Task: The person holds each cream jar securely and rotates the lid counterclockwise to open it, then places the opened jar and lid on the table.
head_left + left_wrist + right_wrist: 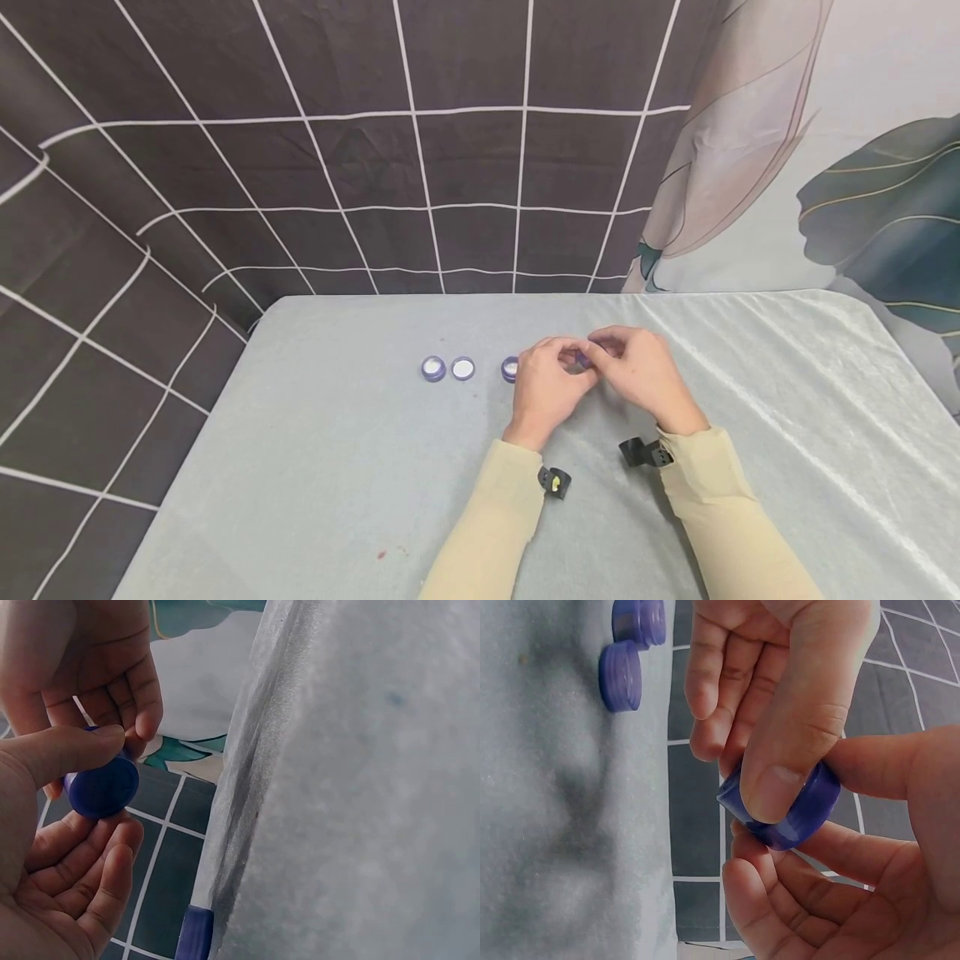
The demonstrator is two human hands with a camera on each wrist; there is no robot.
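Both hands meet over the right middle of the table around a small blue-purple round jar. My left hand grips it with the thumb laid across its side. From the other side, the thumb and forefinger of my right hand pinch its rim. In the left wrist view a flat round face of the jar shows below the left thumb. Whether a lid sits on it, I cannot tell. Just left of the hands stands another purple jar, partly hidden by the left hand.
Further left, a purple jar and a shallow round piece, apparently a lid, lie side by side. In the right wrist view a purple round piece lies beside a jar. A pale cloth covers the table; a dark gridded curtain hangs behind.
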